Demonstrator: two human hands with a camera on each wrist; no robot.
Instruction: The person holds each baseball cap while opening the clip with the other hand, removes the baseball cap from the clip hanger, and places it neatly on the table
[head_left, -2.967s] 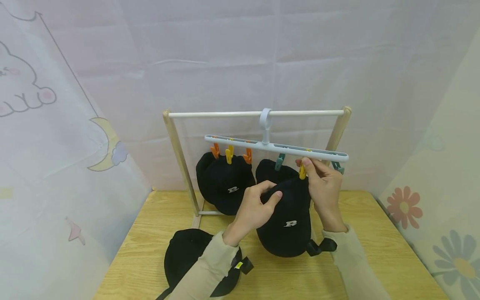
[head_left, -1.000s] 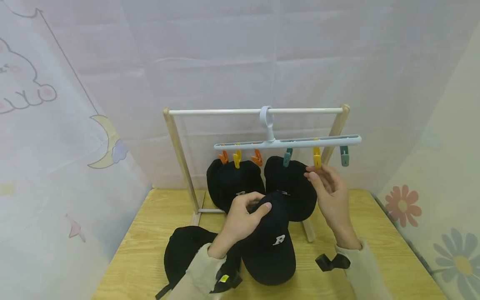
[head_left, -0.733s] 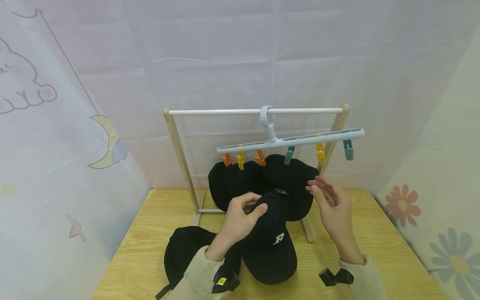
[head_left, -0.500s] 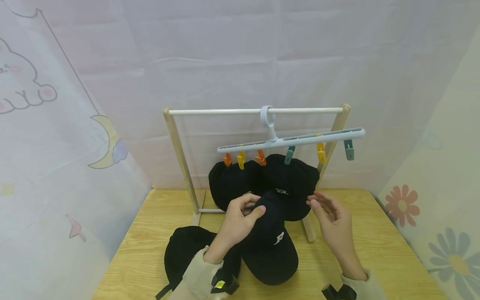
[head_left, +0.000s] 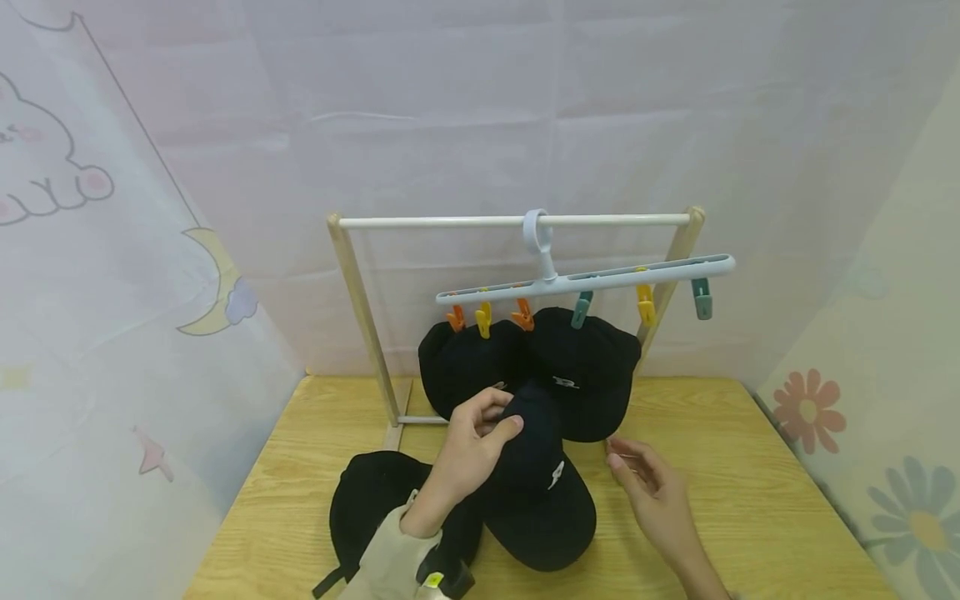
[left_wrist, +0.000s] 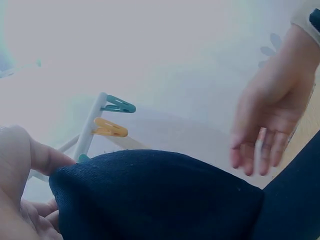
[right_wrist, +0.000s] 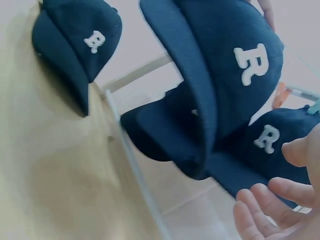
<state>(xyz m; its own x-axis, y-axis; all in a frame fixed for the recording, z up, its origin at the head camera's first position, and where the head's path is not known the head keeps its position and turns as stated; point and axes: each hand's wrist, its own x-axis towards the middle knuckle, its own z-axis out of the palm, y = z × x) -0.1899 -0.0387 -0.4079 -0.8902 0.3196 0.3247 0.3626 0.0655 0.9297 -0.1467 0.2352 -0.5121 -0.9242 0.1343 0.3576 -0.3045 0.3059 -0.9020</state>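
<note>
My left hand [head_left: 467, 454] pinches the back edge of a black baseball cap [head_left: 528, 454], whose brim points down toward the table. A white letter R stands on its front, plain in the right wrist view. My right hand [head_left: 654, 496] is lowered right of that cap's brim, fingers loosely bent and holding nothing. Behind, two similar caps hang under a pale blue clip hanger [head_left: 622, 279]: the left cap [head_left: 465, 362] at orange and yellow clips, the right cap [head_left: 592, 358] at a teal clip [head_left: 581, 310]. A yellow clip [head_left: 646, 305] and a teal clip [head_left: 702, 300] hang with nothing in them.
Another black cap [head_left: 375, 496] lies on the wooden table [head_left: 750, 500] at the front left, partly under my left forearm. The hanger hooks over the white bar [head_left: 435, 222] of a small wooden rack [head_left: 360, 317]. Printed cloth surrounds the table.
My right hand has let go of the yellow clip and dropped down beside the brim. My left hand has drawn the cap down and toward me; the hanger's right end has swung up.
</note>
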